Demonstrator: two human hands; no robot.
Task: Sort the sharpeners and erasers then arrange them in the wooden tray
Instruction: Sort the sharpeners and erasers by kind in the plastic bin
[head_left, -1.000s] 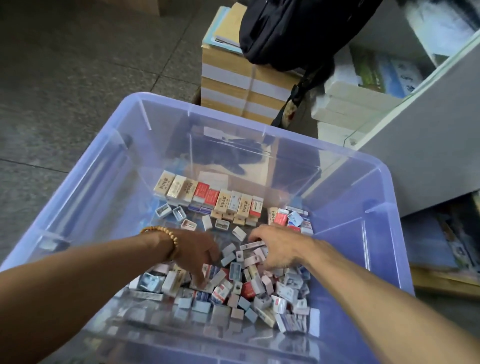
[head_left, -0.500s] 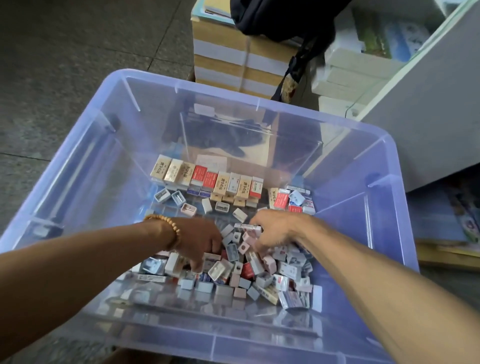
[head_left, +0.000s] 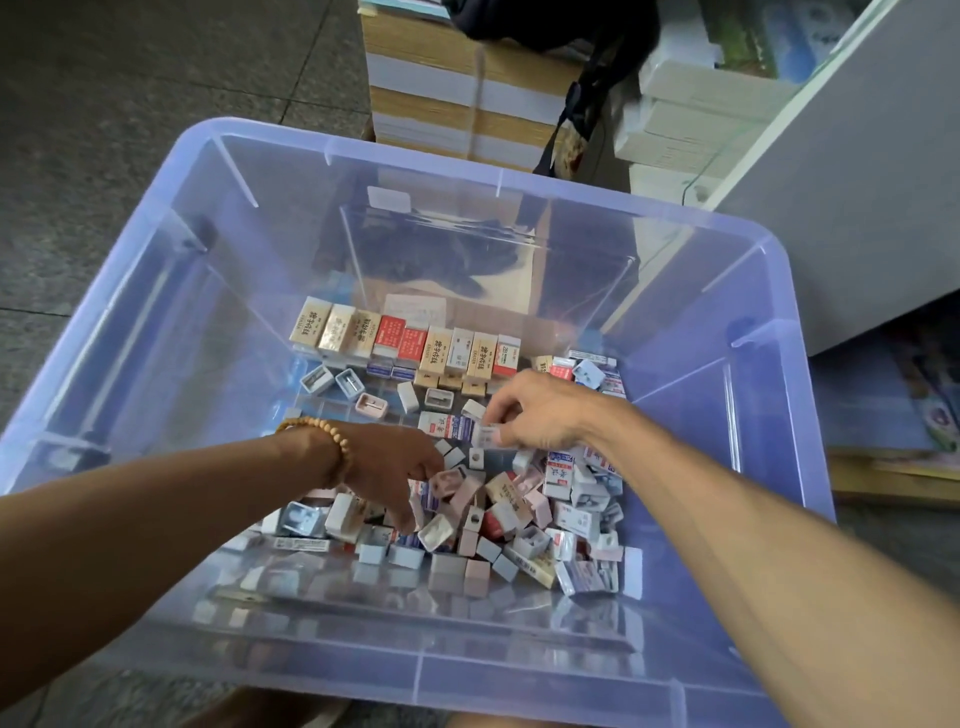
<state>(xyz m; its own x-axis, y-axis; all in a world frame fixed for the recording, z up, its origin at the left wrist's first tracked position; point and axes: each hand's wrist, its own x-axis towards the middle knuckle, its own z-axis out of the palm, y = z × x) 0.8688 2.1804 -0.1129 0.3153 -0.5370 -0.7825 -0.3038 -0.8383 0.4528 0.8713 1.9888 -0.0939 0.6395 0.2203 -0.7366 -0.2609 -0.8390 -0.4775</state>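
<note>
Right hand (head_left: 545, 410) pinches a small white eraser (head_left: 485, 435) at its fingertips; left hand (head_left: 395, 467) has curled fingers in the pile (head_left: 519, 514), can't tell what it holds.

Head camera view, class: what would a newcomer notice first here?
A big translucent blue tub fills the view, with a jumbled heap of erasers and sharpeners on its floor. Behind the heap stands a neat row of boxed erasers. Both hands dig in: the left hand low, the right hand pinching a small white piece.

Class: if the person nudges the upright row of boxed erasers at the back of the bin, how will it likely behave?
The upright row of erasers would probably topple domino-style, since the boxes stand on end, side by side. They look small and probably light, and would likely slide on the bin floor.
</note>
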